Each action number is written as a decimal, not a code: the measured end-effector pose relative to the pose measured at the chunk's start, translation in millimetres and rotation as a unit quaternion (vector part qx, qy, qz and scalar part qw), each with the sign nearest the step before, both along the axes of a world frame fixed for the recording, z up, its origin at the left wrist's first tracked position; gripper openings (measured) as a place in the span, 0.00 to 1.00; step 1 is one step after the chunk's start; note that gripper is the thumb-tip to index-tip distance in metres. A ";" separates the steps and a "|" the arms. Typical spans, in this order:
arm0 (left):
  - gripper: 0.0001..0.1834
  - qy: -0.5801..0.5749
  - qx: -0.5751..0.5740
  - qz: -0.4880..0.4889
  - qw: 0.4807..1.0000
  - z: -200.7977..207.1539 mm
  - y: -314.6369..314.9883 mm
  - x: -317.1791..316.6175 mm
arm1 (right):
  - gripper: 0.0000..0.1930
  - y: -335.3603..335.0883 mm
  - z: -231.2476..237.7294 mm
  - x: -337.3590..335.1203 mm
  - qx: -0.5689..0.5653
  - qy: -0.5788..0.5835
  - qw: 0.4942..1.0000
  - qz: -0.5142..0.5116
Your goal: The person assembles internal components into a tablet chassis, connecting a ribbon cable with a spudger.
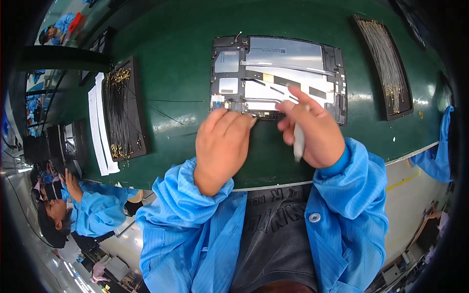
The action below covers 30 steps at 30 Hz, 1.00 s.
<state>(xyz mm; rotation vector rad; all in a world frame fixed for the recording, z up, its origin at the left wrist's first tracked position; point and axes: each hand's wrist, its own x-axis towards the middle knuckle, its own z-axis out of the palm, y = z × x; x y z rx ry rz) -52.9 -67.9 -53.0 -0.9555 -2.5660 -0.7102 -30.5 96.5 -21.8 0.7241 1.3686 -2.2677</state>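
Observation:
An opened tablet-like device [288, 53], with a dark frame, silvery panels and thin cables, lies on the green table in front of me. My left hand [220, 146] is at its near left edge, fingers curled down and thumb close to them; whatever they grip is hidden. Above the near right part of the device is my right hand [317, 129], slightly blurred. A whitish pen-like tool [298, 144] is tucked in its curled fingers, its blunt end pointing toward me, while the forefinger and thumb reach over the panels.
Left of the device, a dark tray [139, 132] holds many thin black cables with gold ends, beside white strips [100, 132]. Two loose cables [166, 116] stick out toward the device. Another tray [391, 68] of grey cables stands at right. A co-worker [93, 205] sits at left.

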 end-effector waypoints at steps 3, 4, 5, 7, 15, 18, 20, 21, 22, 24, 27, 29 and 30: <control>0.06 -0.039 -0.039 0.014 0.998 -6.3 0.5 -3.2 | 0.22 -2.7 -3.2 -11.4 0.002 0.075 0.991 -0.113; 0.07 -0.054 -0.040 0.023 0.997 -2.3 2.1 -1.2 | 0.23 -4.6 -5.9 -13.7 0.015 0.113 0.984 -0.135; 0.08 -0.070 -0.040 0.032 0.996 -0.1 3.1 0.0 | 0.23 -7.3 -8.7 -15.1 0.016 0.113 0.984 -0.135; 0.08 -0.069 -0.040 0.029 0.996 -0.6 3.0 -0.4 | 0.22 -14.1 -16.1 -17.4 0.167 0.208 0.952 -0.150; 0.07 -0.055 -0.076 0.019 0.995 1.2 3.2 -2.7 | 0.11 -23.9 -45.3 -14.5 0.315 0.379 0.858 -0.146; 0.12 -0.036 -0.106 0.004 0.994 0.6 0.6 -3.8 | 0.10 -24.7 -45.2 -13.9 0.309 0.400 0.854 -0.124; 0.08 -0.058 -0.075 0.011 0.995 2.6 1.3 -3.7 | 0.10 -25.2 -45.7 -13.6 0.305 0.405 0.854 -0.118; 0.08 -0.058 -0.074 0.011 0.995 2.9 1.7 -3.6 | 0.10 -25.1 -45.6 -13.4 0.302 0.410 0.853 -0.113; 0.08 -0.059 -0.073 0.008 0.996 3.2 2.1 -3.5 | 0.10 -24.6 -46.7 -13.3 0.302 0.410 0.853 -0.112; 0.08 -0.059 -0.072 0.009 0.996 3.5 1.9 -3.4 | 0.10 -24.2 -50.2 -14.4 0.311 0.442 0.833 -0.117; 0.08 -0.068 -0.082 0.007 0.994 2.9 1.6 -4.0 | 0.08 -24.6 -46.8 -14.3 0.291 0.418 0.851 -0.126; 0.11 -0.034 -0.109 0.001 0.993 0.7 0.8 -4.2 | 0.07 -22.6 -41.2 -16.7 0.356 0.438 0.821 -0.087; 0.11 -0.034 -0.110 0.002 0.993 1.3 0.6 -4.2 | 0.07 -21.2 -37.1 -18.3 0.420 0.455 0.784 -0.048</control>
